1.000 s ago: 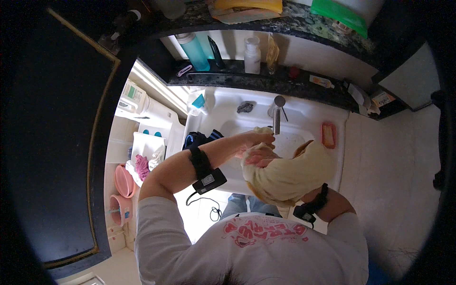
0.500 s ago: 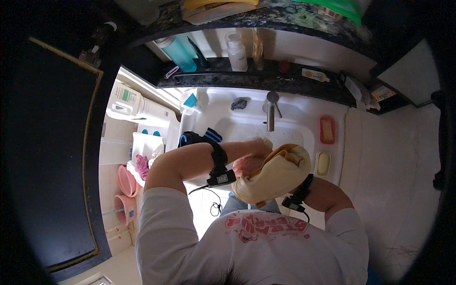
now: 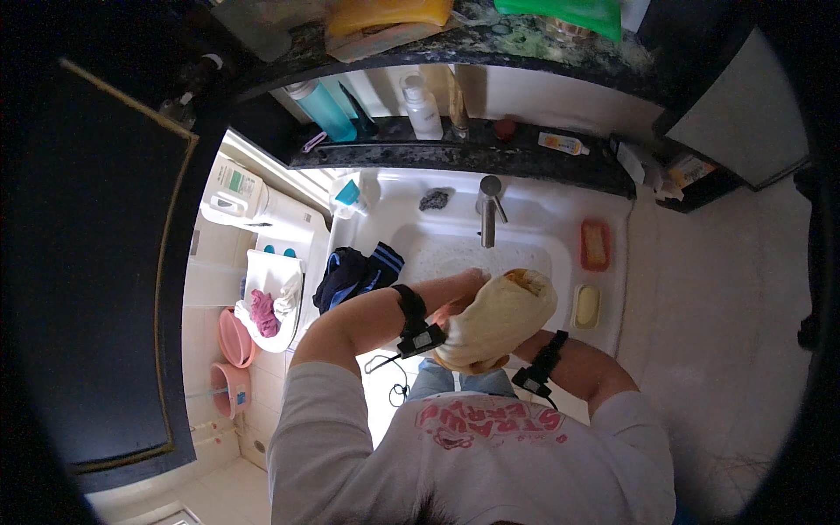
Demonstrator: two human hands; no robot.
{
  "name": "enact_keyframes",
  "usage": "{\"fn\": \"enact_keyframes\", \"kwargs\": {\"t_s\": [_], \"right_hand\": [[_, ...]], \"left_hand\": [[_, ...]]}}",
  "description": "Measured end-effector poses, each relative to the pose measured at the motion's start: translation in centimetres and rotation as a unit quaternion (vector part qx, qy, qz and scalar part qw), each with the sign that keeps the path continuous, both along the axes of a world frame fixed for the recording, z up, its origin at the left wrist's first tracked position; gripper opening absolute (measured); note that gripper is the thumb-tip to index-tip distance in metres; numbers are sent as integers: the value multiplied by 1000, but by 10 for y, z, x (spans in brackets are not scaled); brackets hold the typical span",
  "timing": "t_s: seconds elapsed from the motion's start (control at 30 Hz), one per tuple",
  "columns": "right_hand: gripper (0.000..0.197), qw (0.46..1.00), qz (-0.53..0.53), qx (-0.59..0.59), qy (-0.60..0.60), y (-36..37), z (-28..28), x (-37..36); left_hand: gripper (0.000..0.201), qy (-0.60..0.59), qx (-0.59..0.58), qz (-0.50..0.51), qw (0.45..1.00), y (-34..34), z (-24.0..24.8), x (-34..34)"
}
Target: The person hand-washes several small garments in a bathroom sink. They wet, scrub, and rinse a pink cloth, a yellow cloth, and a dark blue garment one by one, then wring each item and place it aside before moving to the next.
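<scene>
A thick cream cloth bundle with a tan inner side is held up over the near part of the white sink. My left hand is closed at the bundle's upper left edge, its fingers mostly hidden. From the right, my right forearm runs in beneath the cloth, which covers most of my right hand; that hand appears to grip the bundle from below. Pinkish skin shows at the cloth's left side, but I cannot tell which hand it is. A dark garment with blue stripes hangs over the sink's left edge.
A metal tap stands at the sink's back, beside a grey scrubber. A red soap dish and a yellow soap bar lie on the right rim. Bottles such as a white one line the dark shelf.
The cream bundle has turned and its tan inner side shows less. My left arm has shifted rightward, uncovering more of the dark garment. The whole view has also shifted slightly.
</scene>
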State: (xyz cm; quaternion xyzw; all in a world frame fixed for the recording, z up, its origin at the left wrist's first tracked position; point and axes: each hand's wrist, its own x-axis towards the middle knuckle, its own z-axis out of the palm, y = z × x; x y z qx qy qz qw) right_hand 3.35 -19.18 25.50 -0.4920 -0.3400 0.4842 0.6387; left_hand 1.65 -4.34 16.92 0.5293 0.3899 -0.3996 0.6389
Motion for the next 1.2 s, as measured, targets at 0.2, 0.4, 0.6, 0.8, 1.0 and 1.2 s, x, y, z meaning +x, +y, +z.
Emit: {"fn": "enact_keyframes", "kwargs": {"t_s": [0.2,0.4,0.6,0.8,1.0,1.2], "right_hand": [[81,999,21,-10,-36,-14,4,3],[81,986,86,-15,-139,1,7,3],[82,921,219,-20,-321,71,21,-37],[80,908,47,-55,-413,85,-64,-46],[81,879,-9,-291,-378,50,-205,-93],[87,791,35,-464,-397,62,-216,-142]], "left_hand": [[102,-146,-20,-66,987,31,-26,-36],[126,-514,50,10,856,-5,23,-97],[99,-484,229,247,808,36,87,-183],[72,-416,230,526,705,128,130,-312],[50,-299,348,646,610,263,47,-408],[61,-150,370,668,628,425,-129,-468]]}}
